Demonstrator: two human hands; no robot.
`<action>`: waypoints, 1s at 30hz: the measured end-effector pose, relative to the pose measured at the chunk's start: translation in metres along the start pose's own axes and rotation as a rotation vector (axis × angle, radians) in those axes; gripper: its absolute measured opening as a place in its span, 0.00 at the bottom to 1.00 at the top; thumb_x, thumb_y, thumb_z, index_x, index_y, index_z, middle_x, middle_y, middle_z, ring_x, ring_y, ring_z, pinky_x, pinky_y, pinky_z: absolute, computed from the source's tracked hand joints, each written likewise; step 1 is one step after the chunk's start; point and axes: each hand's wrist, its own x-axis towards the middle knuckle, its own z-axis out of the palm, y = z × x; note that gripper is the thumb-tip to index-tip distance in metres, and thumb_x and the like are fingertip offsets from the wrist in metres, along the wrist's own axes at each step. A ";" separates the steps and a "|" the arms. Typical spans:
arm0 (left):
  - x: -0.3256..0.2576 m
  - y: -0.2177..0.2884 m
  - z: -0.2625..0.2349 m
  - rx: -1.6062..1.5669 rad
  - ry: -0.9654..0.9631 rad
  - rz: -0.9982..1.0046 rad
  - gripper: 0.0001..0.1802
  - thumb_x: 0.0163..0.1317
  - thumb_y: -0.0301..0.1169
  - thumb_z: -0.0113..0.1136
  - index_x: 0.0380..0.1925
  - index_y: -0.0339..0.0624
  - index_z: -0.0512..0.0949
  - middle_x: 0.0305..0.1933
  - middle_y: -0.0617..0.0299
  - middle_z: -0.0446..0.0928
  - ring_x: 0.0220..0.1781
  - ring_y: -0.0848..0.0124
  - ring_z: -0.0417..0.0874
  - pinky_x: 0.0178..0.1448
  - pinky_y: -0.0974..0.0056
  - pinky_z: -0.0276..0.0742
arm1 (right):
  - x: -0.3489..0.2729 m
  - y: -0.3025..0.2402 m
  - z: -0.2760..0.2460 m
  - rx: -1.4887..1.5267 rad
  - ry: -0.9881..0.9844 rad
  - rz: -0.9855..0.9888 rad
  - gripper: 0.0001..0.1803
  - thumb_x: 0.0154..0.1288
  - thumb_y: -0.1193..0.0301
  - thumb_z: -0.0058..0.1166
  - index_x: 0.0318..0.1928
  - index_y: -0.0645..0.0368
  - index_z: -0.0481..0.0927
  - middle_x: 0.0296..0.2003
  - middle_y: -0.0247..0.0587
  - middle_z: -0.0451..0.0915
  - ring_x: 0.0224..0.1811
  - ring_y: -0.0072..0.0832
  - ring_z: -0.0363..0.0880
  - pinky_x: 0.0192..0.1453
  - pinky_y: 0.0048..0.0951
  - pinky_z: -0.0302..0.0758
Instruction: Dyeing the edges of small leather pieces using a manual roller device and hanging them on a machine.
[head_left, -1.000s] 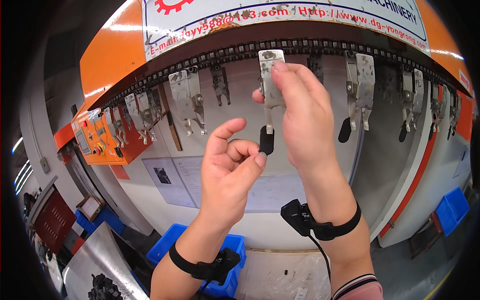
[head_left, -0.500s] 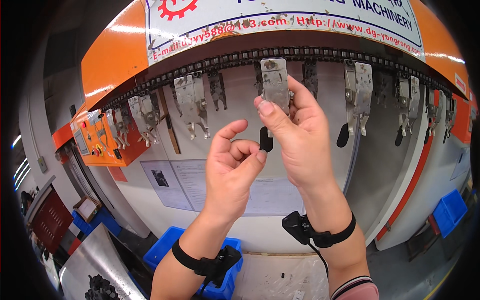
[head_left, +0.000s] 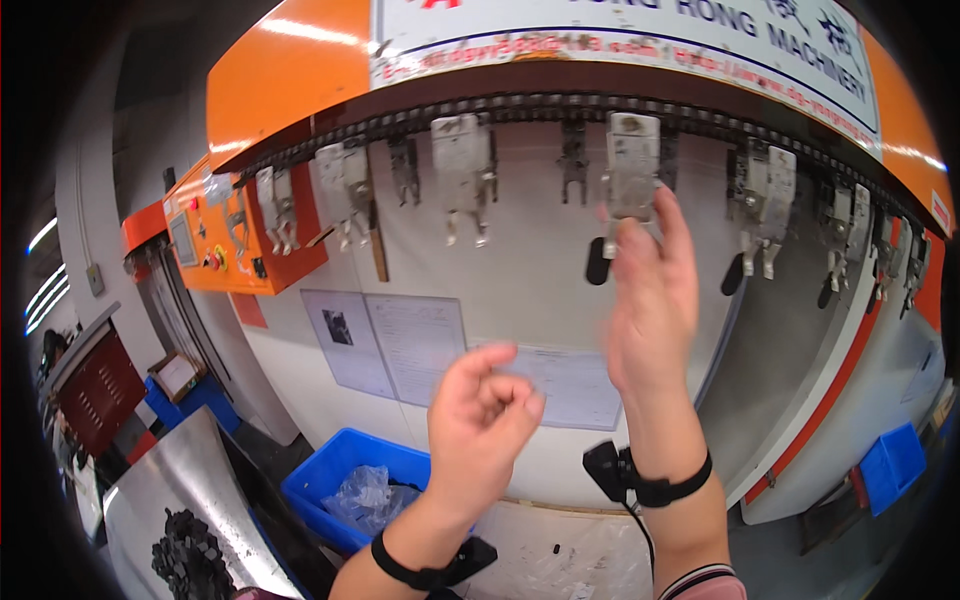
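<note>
My right hand [head_left: 655, 300] is raised to a metal spring clamp [head_left: 633, 160] hanging from the chain. Its thumb lies at the clamp's lower front, and its fingers reach around the side and behind; motion blurs them. A flat black oval piece [head_left: 597, 262] hangs at the clamp's lower left end. Lower and to the left, my left hand [head_left: 485, 425] is in the air, touching nothing. Its fingers are loosely curled, with the index finger and thumb apart and nothing visible between them. Each wrist wears a black strap with a small device.
More clamps hang along the chain [head_left: 540, 103], two on the right with black pieces [head_left: 733, 274]. A blue bin [head_left: 310, 492] holding clear plastic stands below. Many small black pieces [head_left: 190, 550] lie on a metal surface [head_left: 130, 490] at lower left. An orange control box [head_left: 205, 235] stands left.
My left hand has dropped away from the black piece. The clamp and its black piece appear farther right, with my right hand still at the clamp, lower on it. The view has shifted.
</note>
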 end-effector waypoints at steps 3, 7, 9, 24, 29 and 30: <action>-0.063 0.010 -0.038 0.049 0.118 0.056 0.20 0.55 0.16 0.57 0.48 0.35 0.68 0.32 0.64 0.75 0.34 0.79 0.74 0.39 0.74 0.70 | -0.063 0.032 -0.003 -0.132 0.114 -0.053 0.31 0.66 0.72 0.45 0.67 0.60 0.50 0.52 0.42 0.72 0.57 0.28 0.66 0.62 0.32 0.59; -0.110 0.006 -0.063 0.333 0.010 0.021 0.15 0.56 0.20 0.58 0.45 0.38 0.73 0.31 0.64 0.76 0.33 0.79 0.75 0.40 0.72 0.71 | -0.147 0.053 -0.018 -0.093 0.009 0.237 0.32 0.65 0.73 0.46 0.66 0.62 0.51 0.50 0.45 0.74 0.54 0.26 0.68 0.63 0.31 0.59; -0.130 0.029 -0.073 0.404 0.146 -0.015 0.15 0.55 0.23 0.59 0.44 0.39 0.74 0.30 0.64 0.76 0.31 0.78 0.75 0.39 0.71 0.70 | -0.181 0.066 0.001 -0.137 -0.105 0.489 0.30 0.65 0.73 0.47 0.64 0.64 0.54 0.43 0.44 0.77 0.47 0.24 0.73 0.62 0.32 0.61; -0.297 0.205 -0.156 1.176 0.646 0.448 0.11 0.42 0.19 0.63 0.30 0.34 0.77 0.26 0.57 0.77 0.24 0.66 0.74 0.31 0.64 0.68 | -0.353 0.169 0.212 -0.045 -1.046 0.682 0.12 0.59 0.73 0.56 0.42 0.65 0.78 0.22 0.27 0.72 0.24 0.14 0.68 0.28 0.17 0.65; -0.363 0.207 -0.190 1.170 1.081 0.262 0.08 0.51 0.18 0.57 0.34 0.33 0.75 0.25 0.61 0.75 0.25 0.78 0.72 0.30 0.73 0.66 | -0.369 0.205 0.279 -0.195 -1.415 0.538 0.19 0.55 0.66 0.58 0.46 0.61 0.78 0.21 0.32 0.75 0.24 0.19 0.71 0.29 0.22 0.67; -0.368 0.206 -0.195 1.190 1.091 0.220 0.08 0.52 0.19 0.57 0.34 0.33 0.74 0.25 0.63 0.75 0.25 0.80 0.71 0.29 0.74 0.65 | -0.365 0.207 0.289 -0.301 -1.519 0.593 0.22 0.53 0.59 0.56 0.48 0.53 0.78 0.25 0.38 0.78 0.30 0.34 0.78 0.35 0.32 0.72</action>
